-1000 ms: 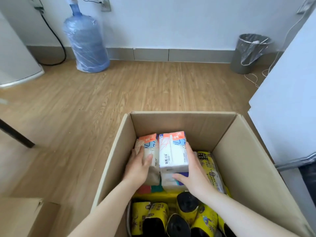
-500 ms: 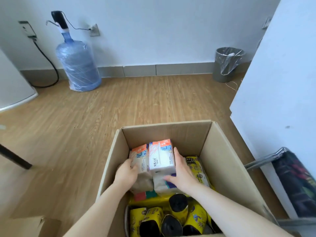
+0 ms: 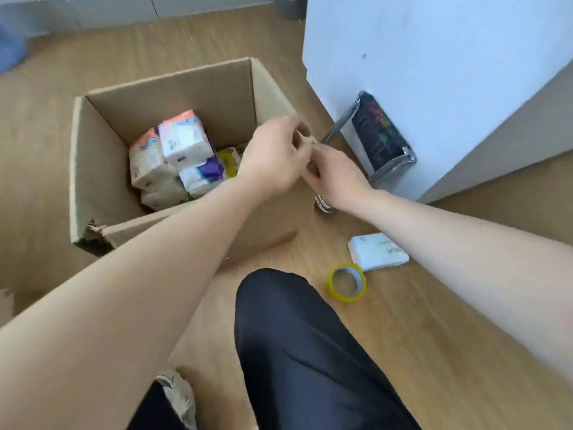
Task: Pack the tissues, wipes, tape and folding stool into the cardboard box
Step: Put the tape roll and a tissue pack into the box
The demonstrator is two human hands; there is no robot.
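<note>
Outside, hands [image 3: 305, 164] meet (tape [image 3: 346, 282] lies floorbound).

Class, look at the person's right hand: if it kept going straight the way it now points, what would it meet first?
The right hand points up and left, straight at the left hand, which it seems already to touch. Behind that lies the cardboard box, though depth is unclear.

Tissues [image 3: 173, 159] in open box [image 3: 102, 181]; tape [image 3: 346, 282], probably wipes [image 3: 376, 251], on floor.

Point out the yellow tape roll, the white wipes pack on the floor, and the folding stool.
yellow tape roll [image 3: 331, 282], head view, left rim.
white wipes pack [image 3: 376, 251], head view, top face.
folding stool [image 3: 376, 133], head view, dark seat fabric.
</note>
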